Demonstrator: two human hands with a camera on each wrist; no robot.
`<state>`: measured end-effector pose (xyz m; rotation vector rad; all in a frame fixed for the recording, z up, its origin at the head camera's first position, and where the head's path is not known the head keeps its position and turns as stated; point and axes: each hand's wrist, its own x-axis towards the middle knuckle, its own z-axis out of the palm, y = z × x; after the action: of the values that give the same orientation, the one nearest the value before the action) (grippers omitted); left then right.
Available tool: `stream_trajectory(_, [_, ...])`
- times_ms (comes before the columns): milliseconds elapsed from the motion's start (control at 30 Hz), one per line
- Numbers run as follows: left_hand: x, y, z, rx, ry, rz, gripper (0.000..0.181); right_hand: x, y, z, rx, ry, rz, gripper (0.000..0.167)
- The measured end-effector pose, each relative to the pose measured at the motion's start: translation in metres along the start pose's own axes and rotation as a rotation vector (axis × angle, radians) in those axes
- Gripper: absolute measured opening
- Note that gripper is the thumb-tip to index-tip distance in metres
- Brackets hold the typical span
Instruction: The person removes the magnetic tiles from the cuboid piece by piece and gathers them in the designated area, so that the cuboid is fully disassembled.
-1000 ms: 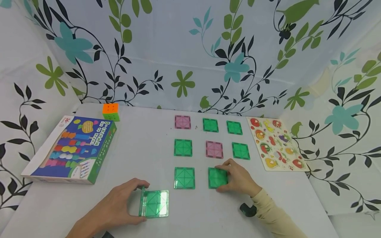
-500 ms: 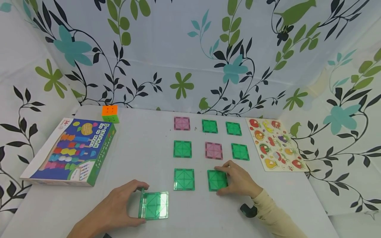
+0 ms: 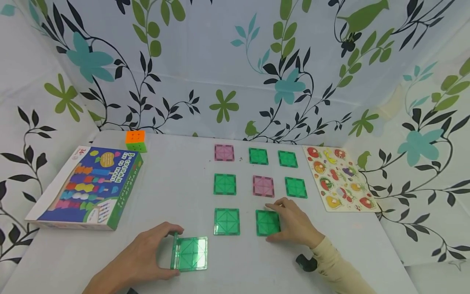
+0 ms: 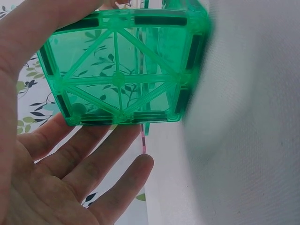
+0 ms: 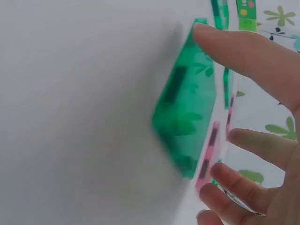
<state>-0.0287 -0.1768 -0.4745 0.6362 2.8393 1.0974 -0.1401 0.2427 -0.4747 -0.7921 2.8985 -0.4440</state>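
Observation:
In the head view, my left hand [image 3: 145, 255] holds a green magnetic tile [image 4: 118, 77] upright on its edge, thumb at the near end and index finger at the far end. A flat green tile [image 3: 192, 254] meets its right side. My right hand [image 3: 295, 223] is at another flat green tile [image 3: 267, 223], its thumb by the near right corner and its index fingertip just past the far edge. From the right wrist, the thumb [image 5: 243, 51] touches that tile while the other fingers are spread apart from it.
More green tiles [image 3: 226, 221] and two pink tiles [image 3: 263, 186] lie in rows on the white table [image 3: 176, 175]. A blue toy box [image 3: 88, 185] and a puzzle cube [image 3: 136, 141] sit at the left. A fruit sticker sheet [image 3: 339, 179] lies at the right.
My right index finger has lifted slightly off its tile's far edge. My left hand keeps its hold on the upright tile. The head view has shifted slightly.

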Motion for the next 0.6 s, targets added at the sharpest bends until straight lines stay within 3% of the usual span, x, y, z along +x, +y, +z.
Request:
stream_trajectory(167, [0.0,0.001,0.0,0.001,0.0,-0.014,0.083,0.006,-0.033,-0.007,0.063,0.063,-0.116,0.085])
stream_trajectory(333, [0.002,0.002,0.0,0.002,-0.008,-0.021,0.083,0.015,-0.081,-0.001,0.093,0.002,-0.234,0.081])
stream_trajectory(600, [0.001,0.0,-0.001,0.011,-0.009,0.005,0.083,0.034,-0.154,0.029,-0.056,-0.072,-0.501,0.083])
